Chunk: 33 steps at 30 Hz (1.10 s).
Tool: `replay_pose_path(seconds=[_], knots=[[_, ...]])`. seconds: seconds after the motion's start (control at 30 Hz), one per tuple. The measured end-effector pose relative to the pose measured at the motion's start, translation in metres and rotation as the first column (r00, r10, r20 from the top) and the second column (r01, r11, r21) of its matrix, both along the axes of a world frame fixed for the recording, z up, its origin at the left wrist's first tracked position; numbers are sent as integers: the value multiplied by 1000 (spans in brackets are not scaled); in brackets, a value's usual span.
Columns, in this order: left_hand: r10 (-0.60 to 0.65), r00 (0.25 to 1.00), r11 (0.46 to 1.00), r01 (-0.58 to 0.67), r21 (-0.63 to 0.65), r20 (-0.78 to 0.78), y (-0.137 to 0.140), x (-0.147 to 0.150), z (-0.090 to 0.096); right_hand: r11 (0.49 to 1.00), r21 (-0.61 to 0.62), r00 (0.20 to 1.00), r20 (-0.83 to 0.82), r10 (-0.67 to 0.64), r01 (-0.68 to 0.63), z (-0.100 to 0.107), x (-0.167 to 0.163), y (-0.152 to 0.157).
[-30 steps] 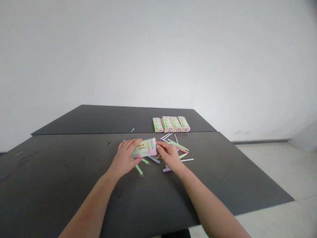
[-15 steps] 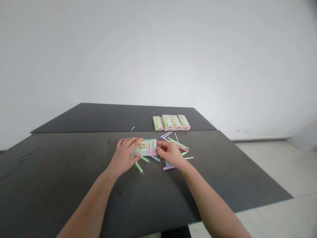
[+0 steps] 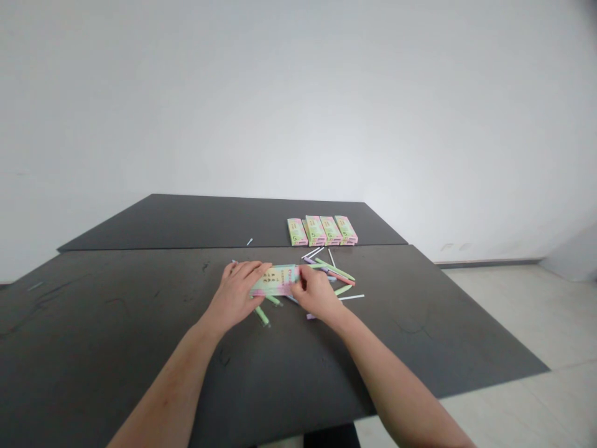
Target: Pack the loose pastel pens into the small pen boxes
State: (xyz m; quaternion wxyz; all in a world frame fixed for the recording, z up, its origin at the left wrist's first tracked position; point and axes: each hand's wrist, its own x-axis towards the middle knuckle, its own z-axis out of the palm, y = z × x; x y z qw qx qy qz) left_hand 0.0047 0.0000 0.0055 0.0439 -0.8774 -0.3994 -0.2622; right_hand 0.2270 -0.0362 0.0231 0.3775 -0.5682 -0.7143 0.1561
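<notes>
A flat box (image 3: 276, 280) printed in pink, yellow and green lies across the space between my hands. My left hand (image 3: 234, 290) grips its left part, fingers over the top and thumb along the near edge. At the box's right end my right hand (image 3: 318, 291) is closed, with thumb and curled fingers pinching there. Green pens (image 3: 262, 316) stick out from beneath the box near my left thumb. Beyond my right hand lie more coloured pens (image 3: 336, 269), partly hidden by it. A thin white stick (image 3: 353, 297) lies to its right.
Several similar printed boxes (image 3: 332, 232) stand in a row at the back of the dark table (image 3: 116, 348). More thin white sticks (image 3: 332, 257) lie in front of them. A small pale piece (image 3: 249, 241) rests near the seam. A white wall (image 3: 298, 99) rises behind.
My right hand's fingers have curled tighter at the box's right end, and the hand has turned slightly. The box has shifted a little to the right and nearer.
</notes>
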Motion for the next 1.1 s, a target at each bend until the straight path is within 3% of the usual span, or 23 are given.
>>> replay_pose_path(seconds=[0.3, 0.5, 0.67, 0.93, 1.0, 1.1], knots=[[23, 998, 999, -21, -35, 62, 4, -4, 2, 997, 15, 978, -196, 77, -75, -12, 3, 5], [29, 997, 998, -25, -66, 73, 8, -7, -2, 966, 186, 975, -101, 200, -179, -10, 7, 5], [60, 993, 997, -54, -60, 105, 10, -10, -1, 984, 99, 966, -194, 168, -151, -14, 9, 8], [162, 974, 987, -158, -42, 156, 10, -14, 3, 975, 130, 912, -348, 216, -181, -19, 13, 13], [216, 961, 976, -214, -26, 174, 11, -15, 3, 980, 148, 928, -328, 174, -131, -20, 12, 12], [284, 938, 957, -289, -1, 198, 13, -17, 2, 975, 189, 983, -116, 141, -118, -25, 5, 10]])
